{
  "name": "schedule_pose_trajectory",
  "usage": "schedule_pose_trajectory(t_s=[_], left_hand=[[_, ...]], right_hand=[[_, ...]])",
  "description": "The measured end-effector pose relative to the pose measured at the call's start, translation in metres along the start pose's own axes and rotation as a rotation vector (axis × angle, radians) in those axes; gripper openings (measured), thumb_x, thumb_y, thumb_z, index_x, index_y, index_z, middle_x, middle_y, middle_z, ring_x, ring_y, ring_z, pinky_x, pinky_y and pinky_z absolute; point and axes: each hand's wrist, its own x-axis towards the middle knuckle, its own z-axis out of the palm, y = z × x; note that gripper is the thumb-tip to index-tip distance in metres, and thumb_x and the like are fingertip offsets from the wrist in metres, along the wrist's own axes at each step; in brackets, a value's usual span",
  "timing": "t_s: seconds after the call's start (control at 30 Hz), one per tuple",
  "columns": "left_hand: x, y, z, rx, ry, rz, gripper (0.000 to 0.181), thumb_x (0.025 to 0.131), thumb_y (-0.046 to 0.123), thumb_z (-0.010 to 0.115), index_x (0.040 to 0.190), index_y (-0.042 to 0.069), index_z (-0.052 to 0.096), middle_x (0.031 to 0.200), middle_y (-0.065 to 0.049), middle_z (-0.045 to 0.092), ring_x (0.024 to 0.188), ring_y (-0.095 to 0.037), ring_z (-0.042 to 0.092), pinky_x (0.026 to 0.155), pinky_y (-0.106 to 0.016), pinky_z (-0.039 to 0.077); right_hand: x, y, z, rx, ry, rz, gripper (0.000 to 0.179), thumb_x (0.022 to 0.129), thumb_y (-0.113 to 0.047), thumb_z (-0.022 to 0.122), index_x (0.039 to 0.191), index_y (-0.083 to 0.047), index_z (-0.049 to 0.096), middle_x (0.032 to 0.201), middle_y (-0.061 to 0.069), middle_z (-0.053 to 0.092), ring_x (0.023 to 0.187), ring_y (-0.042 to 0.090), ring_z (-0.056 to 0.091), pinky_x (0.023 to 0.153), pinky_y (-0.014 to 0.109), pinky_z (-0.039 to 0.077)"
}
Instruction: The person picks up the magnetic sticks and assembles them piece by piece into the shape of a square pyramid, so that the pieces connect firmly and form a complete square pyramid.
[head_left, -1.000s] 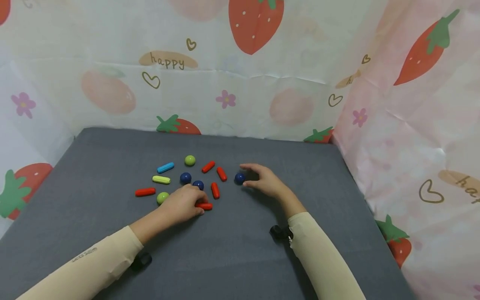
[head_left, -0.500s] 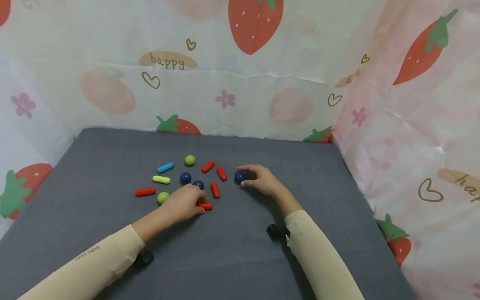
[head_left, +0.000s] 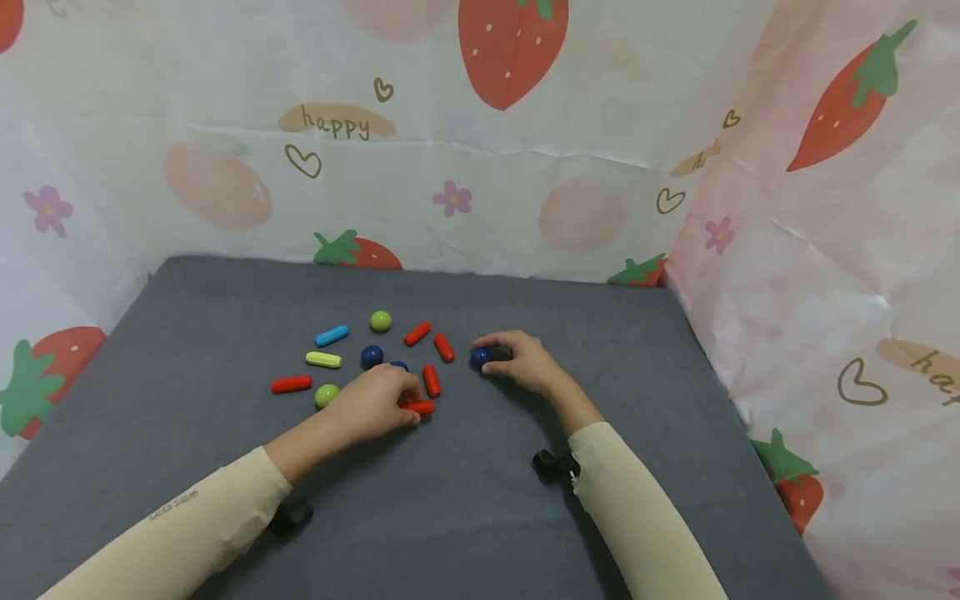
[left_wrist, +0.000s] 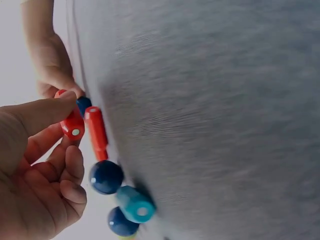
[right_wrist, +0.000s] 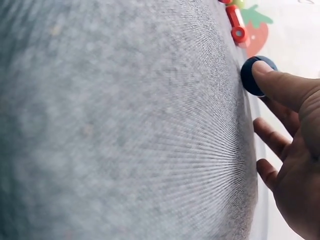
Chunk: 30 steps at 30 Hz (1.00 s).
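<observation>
My left hand [head_left: 375, 402] pinches a short red magnetic rod [head_left: 423, 407] between thumb and fingers; in the left wrist view, the rod's pale end dot [left_wrist: 75, 132] faces the camera. Over to the right, the thumb and fingers of my right hand [head_left: 523, 362] are round a dark blue ball [head_left: 479, 357]. In the right wrist view the thumb lies against this ball [right_wrist: 250, 80], while the lower fingers spread away from it. Between the hands lies an upright-pointing red rod [head_left: 431, 381]. Behind the left hand, another dark blue ball [head_left: 400, 366] is partly hidden.
Several loose pieces lie on the grey cloth [head_left: 480, 500]: a blue rod [head_left: 332, 336], a yellow-green rod [head_left: 323, 360], a red rod [head_left: 291, 384], green balls [head_left: 381, 321] and a dark blue ball [head_left: 372, 357]. A printed curtain [head_left: 480, 142] stands along the back.
My right hand has moved slightly left and closed round the dark blue ball. The left hand has shifted a little right with the red rod, which now sits slightly farther from me.
</observation>
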Motion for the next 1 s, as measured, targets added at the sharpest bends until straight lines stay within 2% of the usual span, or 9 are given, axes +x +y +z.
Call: schedule_pose_trajectory(t_s=[0.23, 0.5, 0.73, 1.0], left_hand=[[0.006, 0.011, -0.01, 0.013, 0.048, 0.023, 0.015, 0.085, 0.023, 0.086, 0.093, 0.021, 0.073, 0.086, 0.008, 0.065, 0.084, -0.014, 0.056, 0.076, -0.034, 0.051], [0.024, 0.02, -0.014, 0.001, 0.067, 0.064, 0.013, 0.088, 0.022, 0.083, 0.098, 0.02, 0.075, 0.09, 0.008, 0.069, 0.078, -0.011, 0.058, 0.074, -0.032, 0.052], [0.04, 0.026, -0.012, 0.011, 0.097, 0.106, 0.014, 0.088, 0.019, 0.081, 0.101, 0.018, 0.075, 0.091, 0.005, 0.068, 0.078, -0.013, 0.057, 0.076, -0.033, 0.051], [0.057, 0.032, -0.003, 0.039, 0.114, 0.068, 0.009, 0.09, 0.02, 0.08, 0.097, 0.019, 0.076, 0.091, 0.005, 0.066, 0.082, -0.014, 0.056, 0.077, -0.034, 0.05]], right_hand=[[0.0, -0.001, 0.001, 0.023, 0.009, 0.01, 0.038, 0.092, -0.026, 0.079, 0.129, -0.028, 0.071, 0.14, 0.0, 0.062, 0.14, 0.026, 0.048, 0.117, 0.051, 0.036], [-0.004, -0.005, -0.002, 0.065, 0.01, 0.009, 0.037, 0.092, -0.022, 0.08, 0.127, -0.021, 0.072, 0.136, 0.003, 0.065, 0.136, 0.027, 0.053, 0.115, 0.05, 0.039], [-0.013, -0.003, -0.004, 0.068, 0.026, 0.01, 0.036, 0.091, -0.022, 0.08, 0.126, -0.021, 0.072, 0.134, 0.002, 0.066, 0.133, 0.025, 0.055, 0.112, 0.048, 0.042], [-0.028, 0.0, -0.008, 0.105, 0.036, 0.021, 0.037, 0.09, -0.019, 0.081, 0.126, -0.018, 0.072, 0.129, 0.003, 0.068, 0.126, 0.024, 0.06, 0.106, 0.047, 0.047]])
